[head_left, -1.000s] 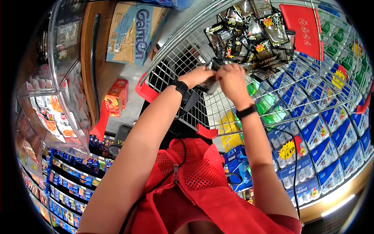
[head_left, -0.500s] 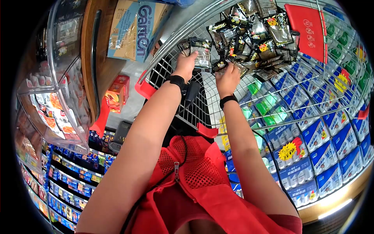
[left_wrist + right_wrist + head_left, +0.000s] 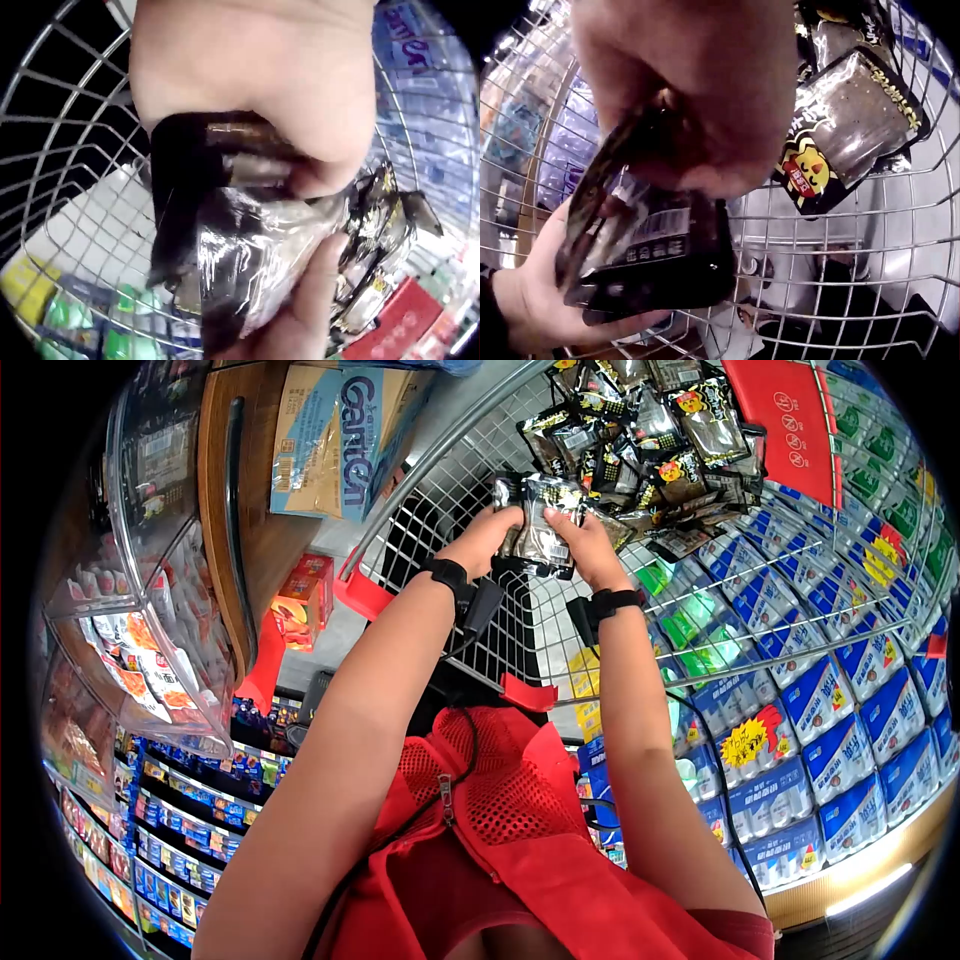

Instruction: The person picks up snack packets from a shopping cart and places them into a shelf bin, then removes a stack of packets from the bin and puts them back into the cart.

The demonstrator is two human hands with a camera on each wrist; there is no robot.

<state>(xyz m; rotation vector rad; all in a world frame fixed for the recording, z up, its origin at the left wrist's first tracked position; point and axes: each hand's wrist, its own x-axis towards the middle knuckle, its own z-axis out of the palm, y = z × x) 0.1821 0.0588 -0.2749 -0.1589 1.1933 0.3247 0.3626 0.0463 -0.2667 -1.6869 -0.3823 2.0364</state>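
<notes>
Over the near end of a wire shopping cart (image 3: pixel 400 575), both hands hold a small stack of black snack packets (image 3: pixel 548 530) with clear windows. My left hand (image 3: pixel 482 542) grips the stack from the left, thumb on top. My right hand (image 3: pixel 592 550) grips the right side, its thumb lying on the front packet. In the right wrist view, the held packets (image 3: pixel 667 247) stand edge-on, and a white barcode label shows on one. Just beyond the hands lies a heap of similar black packets (image 3: pixel 660 470), some bearing a yellow cartoon face.
A red panel (image 3: pixel 783 430) closes the cart's far right side. Stacked blue-and-white packs (image 3: pixel 810 700) stand to the right. On the left are a cardboard box (image 3: pixel 325 445), a wooden counter edge (image 3: pixel 225 510) and a clear bin (image 3: pixel 150 650) of snack bags.
The hands worked close together, then parted, the left with packets and the right at the heap's near edge. Now the right hand has come back beside the left, and both grip the packets.
</notes>
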